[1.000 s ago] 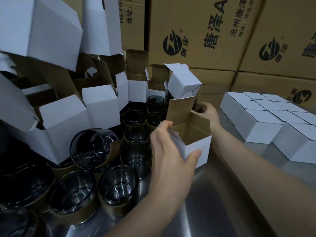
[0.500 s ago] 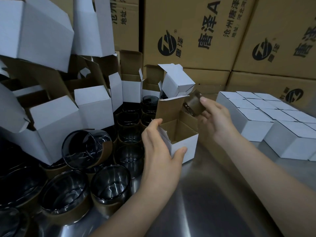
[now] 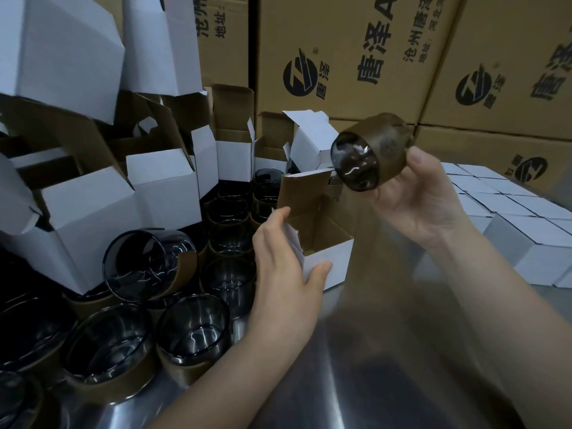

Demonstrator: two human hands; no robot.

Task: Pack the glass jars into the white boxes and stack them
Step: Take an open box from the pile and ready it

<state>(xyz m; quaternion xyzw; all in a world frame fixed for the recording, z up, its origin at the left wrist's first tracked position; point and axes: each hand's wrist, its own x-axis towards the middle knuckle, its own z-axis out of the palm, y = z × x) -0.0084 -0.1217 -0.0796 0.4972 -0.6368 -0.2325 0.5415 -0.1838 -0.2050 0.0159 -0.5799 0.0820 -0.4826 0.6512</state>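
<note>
right hand (image 3: 424,199) gripped a glass jar (image 3: 368,153), tilted, at 1 o'clock above the open white box (image 3: 322,243); left hand (image 3: 284,267) clasped that box's near-left corner on the metal table (image 3: 371,382).

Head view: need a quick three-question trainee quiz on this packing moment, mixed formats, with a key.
1. True or false: the right hand holds the glass jar in the air, not yet inside the open white box.
2. The left hand grips: A) the open white box B) a roll of tape C) a pair of scissors.
3. Fill in: the closed white boxes lie to the ___ of the open white box.
Key: 1 true; 2 A; 3 right.
</note>
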